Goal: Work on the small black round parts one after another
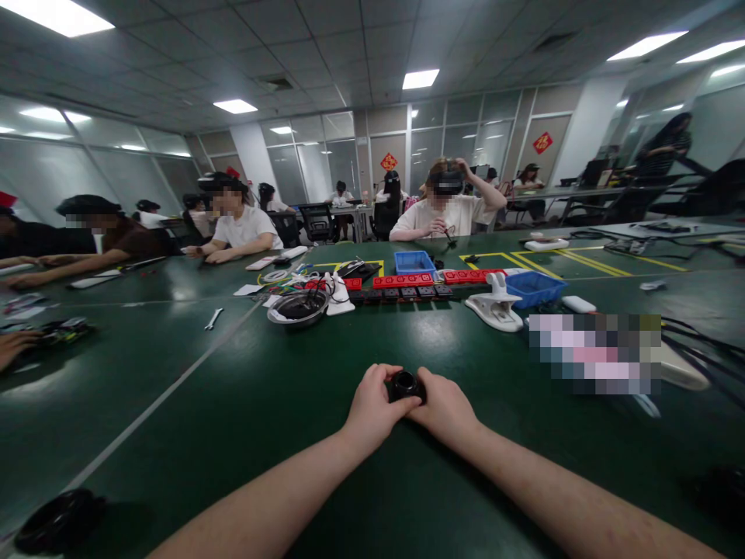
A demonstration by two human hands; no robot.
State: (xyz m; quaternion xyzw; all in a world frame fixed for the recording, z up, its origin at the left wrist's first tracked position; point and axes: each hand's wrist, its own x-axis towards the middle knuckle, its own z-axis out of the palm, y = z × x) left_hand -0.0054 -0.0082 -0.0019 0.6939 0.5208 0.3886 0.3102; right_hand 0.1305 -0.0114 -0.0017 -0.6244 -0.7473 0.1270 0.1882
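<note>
Between my two hands, low over the green tabletop (pixel 303 373), is a small black round part with a ring-shaped opening on top (pixel 405 382); its exact kind I cannot make out. My left hand (pixel 375 404) grips it from the left, thumb across the near side and fingers round the far side. From the right, my right hand (pixel 445 400) closes on the same part, its fingers curled against the edge. The underside of the part is hidden by both hands.
Ahead lie red power strips (pixel 404 279), blue bins (pixel 532 289) (pixel 413 262), a white clamp base (pixel 494 307) and a round dish (pixel 298 308). A wrench (pixel 214 319) lies left. A black object (pixel 58 524) sits near left. Co-workers sit beyond.
</note>
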